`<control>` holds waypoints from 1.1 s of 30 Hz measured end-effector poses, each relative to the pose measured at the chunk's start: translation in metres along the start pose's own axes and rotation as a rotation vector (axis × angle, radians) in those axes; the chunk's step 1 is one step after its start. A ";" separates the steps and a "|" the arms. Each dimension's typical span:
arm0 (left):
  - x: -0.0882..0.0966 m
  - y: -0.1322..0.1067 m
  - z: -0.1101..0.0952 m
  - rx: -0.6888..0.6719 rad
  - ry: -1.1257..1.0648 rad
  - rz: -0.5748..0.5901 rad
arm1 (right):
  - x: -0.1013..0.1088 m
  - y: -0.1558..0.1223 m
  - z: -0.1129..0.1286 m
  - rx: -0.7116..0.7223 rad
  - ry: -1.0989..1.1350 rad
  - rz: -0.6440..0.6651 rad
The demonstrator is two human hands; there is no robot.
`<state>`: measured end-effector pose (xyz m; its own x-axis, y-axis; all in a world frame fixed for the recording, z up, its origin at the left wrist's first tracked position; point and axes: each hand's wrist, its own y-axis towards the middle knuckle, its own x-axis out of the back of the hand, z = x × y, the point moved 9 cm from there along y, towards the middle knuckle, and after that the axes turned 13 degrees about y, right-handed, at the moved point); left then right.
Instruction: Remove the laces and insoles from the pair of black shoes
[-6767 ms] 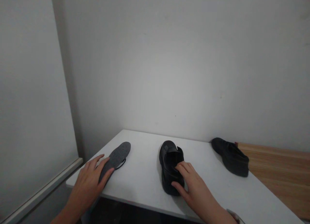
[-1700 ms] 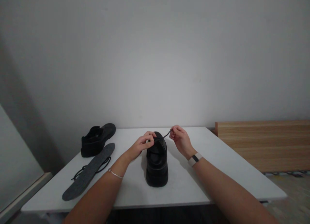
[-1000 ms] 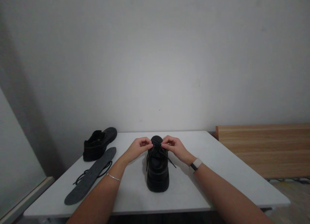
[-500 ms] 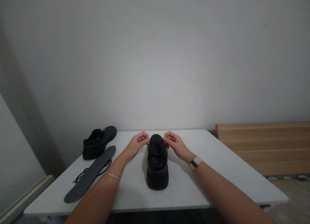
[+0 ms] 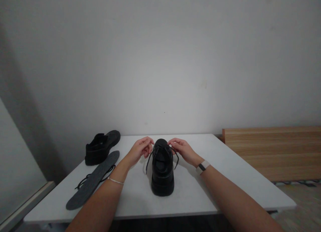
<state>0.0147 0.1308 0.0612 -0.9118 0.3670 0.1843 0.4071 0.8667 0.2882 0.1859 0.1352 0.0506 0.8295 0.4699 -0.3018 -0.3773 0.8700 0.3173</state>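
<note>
A black lace-up shoe stands upright on the white table, heel toward me and toe toward the wall. Its black shoelace hangs down in loose ends on both sides. My left hand is at the shoe's left side, index finger reaching out and the other fingers loosely bent, with no lace visible in its grip. On the right side, my right hand has its thumb and fingertips together at the lace by the shoe's tongue. The fingertips are small and dark against the shoe.
A second black shoe sits at the table's back left. In front of it lie a grey insole and a loose black lace. A wooden panel stands beyond the right edge, with a wall behind the table.
Lace ends now dangle at both sides of the shoe, where none hung before. My left fingers have moved slightly off the shoe and loosened. My right hand has shifted slightly left.
</note>
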 end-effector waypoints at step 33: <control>0.007 0.001 -0.002 0.013 -0.216 -0.140 | 0.016 -0.003 0.020 0.096 0.205 -0.161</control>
<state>0.0086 0.1336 0.0646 -0.9502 0.3053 -0.0622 0.2763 0.9180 0.2846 0.2088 0.1372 0.0631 0.7711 0.3557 -0.5281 -0.1987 0.9224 0.3312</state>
